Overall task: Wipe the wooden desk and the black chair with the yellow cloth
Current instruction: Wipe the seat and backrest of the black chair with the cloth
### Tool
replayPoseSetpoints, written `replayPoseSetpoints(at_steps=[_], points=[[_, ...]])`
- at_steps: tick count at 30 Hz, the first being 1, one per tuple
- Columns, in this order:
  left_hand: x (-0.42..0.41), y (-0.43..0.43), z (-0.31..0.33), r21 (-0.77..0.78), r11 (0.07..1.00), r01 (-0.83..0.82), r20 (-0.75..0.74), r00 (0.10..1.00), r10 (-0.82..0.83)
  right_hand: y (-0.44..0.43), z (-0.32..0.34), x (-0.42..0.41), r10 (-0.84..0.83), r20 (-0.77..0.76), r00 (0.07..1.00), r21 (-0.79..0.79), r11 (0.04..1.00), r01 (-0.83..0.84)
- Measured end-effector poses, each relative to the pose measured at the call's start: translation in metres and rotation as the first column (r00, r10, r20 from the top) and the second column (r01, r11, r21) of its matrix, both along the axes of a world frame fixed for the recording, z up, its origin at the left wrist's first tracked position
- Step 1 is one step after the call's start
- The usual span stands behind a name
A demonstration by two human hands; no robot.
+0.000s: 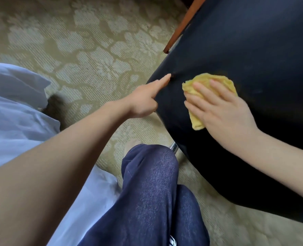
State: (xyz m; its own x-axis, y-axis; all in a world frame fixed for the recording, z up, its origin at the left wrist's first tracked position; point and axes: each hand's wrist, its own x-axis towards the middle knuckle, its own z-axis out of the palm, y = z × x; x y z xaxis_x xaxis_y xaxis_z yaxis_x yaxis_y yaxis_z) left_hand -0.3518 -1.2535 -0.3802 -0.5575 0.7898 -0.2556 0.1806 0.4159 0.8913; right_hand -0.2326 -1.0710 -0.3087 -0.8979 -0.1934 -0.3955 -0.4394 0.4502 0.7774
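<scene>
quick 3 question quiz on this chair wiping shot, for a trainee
1. True or false: the left hand holds the yellow cloth.
2. What does the cloth rest on? A carpet, B black chair, C white bedding.
3. Fill in: the left hand's outstretched ___ finger touches the chair.

Key: 1 false, the right hand presses the cloth with flat fingers; 2 B; 3 index.
</scene>
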Motion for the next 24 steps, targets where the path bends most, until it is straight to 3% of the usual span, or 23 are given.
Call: replayPoseSetpoints(at_steps=[5, 9, 14, 17, 21, 22, 24], points=[[-0.006, -0.015, -0.009, 0.055, 0.975, -0.215, -0.047, 0.975, 0.218, -0.034, 0.008, -0.081, -0.027, -0.225, 0.974, 0.073, 0.996, 0.045], [-0.012, -0.027, -0.018, 0.063, 0.954, -0.293, -0.013, 0.956, 0.294, -0.065, -0.001, -0.127, -0.188, -0.166, 0.968, -0.019, 0.982, 0.187], [-0.015, -0.022, -0.016, 0.072, 0.95, -0.305, 0.0, 0.952, 0.305, -0.063, -0.064, -0.134, -0.152, -0.093, 0.984, -0.035, 0.988, 0.149], [-0.013, -0.008, -0.005, 0.177, 0.948, -0.265, -0.002, 0.963, 0.27, -0.058, -0.103, -0.117, -0.086, -0.032, 0.996, -0.028, 0.996, 0.085], [-0.003, 0.021, 0.011, 0.302, 0.929, -0.213, 0.129, 0.975, 0.182, -0.056, -0.119, -0.068, -0.054, -0.016, 0.998, -0.013, 0.998, 0.054], [0.0, 0.029, 0.014, 0.301, 0.933, -0.197, 0.146, 0.976, 0.159, -0.053, -0.121, -0.057, -0.053, 0.024, 0.998, -0.038, 0.998, 0.053], [0.006, 0.041, 0.017, 0.268, 0.946, -0.183, 0.168, 0.976, 0.141, -0.045, -0.139, -0.033, 0.023, 0.238, 0.971, 0.058, 0.998, -0.038]])
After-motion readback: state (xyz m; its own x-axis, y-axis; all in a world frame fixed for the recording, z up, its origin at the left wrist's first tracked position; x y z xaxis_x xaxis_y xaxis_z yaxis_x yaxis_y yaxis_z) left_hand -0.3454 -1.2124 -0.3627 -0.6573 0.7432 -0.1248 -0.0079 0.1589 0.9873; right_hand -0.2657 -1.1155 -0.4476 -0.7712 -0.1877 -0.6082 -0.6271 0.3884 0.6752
